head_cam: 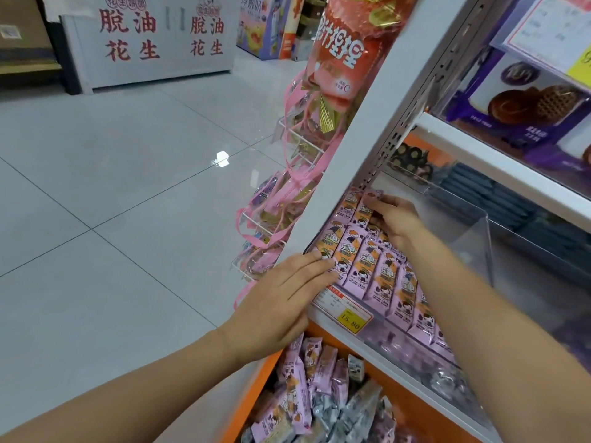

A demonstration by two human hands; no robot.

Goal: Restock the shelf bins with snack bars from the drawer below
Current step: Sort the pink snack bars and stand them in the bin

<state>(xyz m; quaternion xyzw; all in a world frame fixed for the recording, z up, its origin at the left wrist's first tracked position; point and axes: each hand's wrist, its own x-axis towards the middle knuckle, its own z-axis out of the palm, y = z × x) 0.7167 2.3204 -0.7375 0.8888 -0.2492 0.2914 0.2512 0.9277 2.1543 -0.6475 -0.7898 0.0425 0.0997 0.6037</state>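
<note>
Pink-purple bars fill the clear bin in neat rows; more lie loose in the orange drawer below. L hand is flat, fingers straight, pressing the front row. R hand is at the back, fingers bent, seemingly pinching a bar's top edge. Best use L as a stop so rows don't slide, & tuck each bar label-up, edges overlapping. Wrappers read 乐吧; tag says 15.80; far sign 脱油花生.
</note>
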